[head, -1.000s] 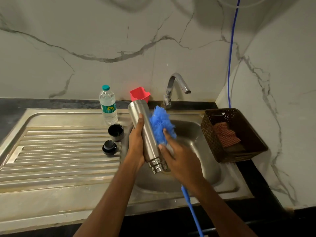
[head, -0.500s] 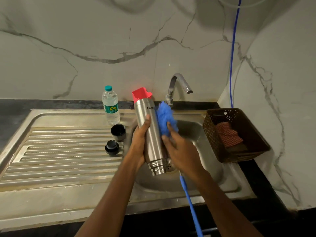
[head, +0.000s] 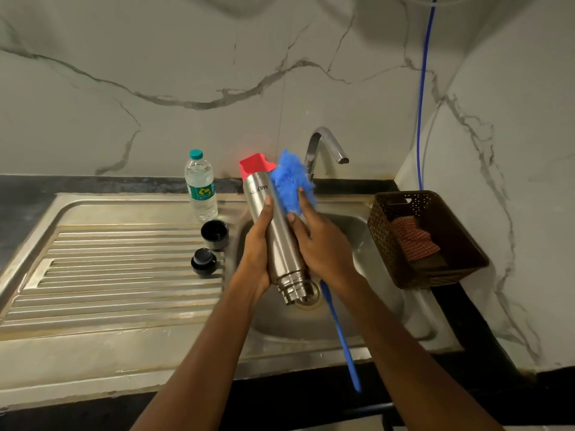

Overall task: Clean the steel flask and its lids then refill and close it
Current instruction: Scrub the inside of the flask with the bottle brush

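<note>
Head view shows the steel flask point(head: 281, 244) held upside down over the sink point(head: 311, 325), threaded mouth low near the drain and base tipped up and away towards the tap point(head: 325, 144). The left hand point(head: 256, 248) wraps it from the left with the thumb laid along the front; its other fingers are behind the steel, so I cannot tell how they sit. The right hand point(head: 322, 245) has its fingers close together and curved over the fluffy head of the blue bottle brush point(head: 291, 185), pressing it onto the upper right wall, with the thumb resting on the metal. The brush handle runs down under that wrist, and how the palm holds it is hidden. This looks like the outside scrub, an early step: both lids point(head: 214, 233) point(head: 203, 261) sit untouched on the drainboard point(head: 109, 275), and the water bottle point(head: 200, 188) behind them is capped. To do it well, keep the left grip firm and low, since wet steel slips. Work the brush in long strokes from base to neck and turn the flask a little after each pass so no strip is missed. Give the stepped neck rings extra attention, as grime likely collects there. Keep the mouth over the basin so drips fall in, and watch that the trailing handle does not knock the basket point(head: 378, 241)
</note>
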